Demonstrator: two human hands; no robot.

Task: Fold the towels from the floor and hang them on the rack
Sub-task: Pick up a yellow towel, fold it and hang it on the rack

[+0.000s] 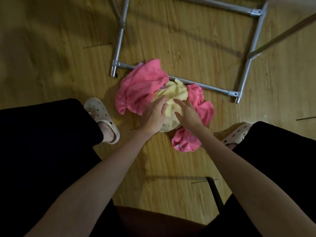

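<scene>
**On the floor, both hands at the towel heap**

On the wooden floor (171, 159), a yellow towel (176, 93) lies crumpled among pink towels (140, 89), the heap touching the metal rack (212, 88) base. The left hand (156, 115) and right hand (187, 113) rest on the yellow towel, fingers extended, released, grasping nothing. Pale slippers (102, 115) flank the heap.

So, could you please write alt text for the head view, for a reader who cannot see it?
Seen from above, a person's left hand and right hand reach down, fingers spread, onto a crumpled yellow towel lying in a heap with pink towels on a wooden floor. The heap lies against the base bar of a metal rack, between the person's sandalled feet.
</scene>
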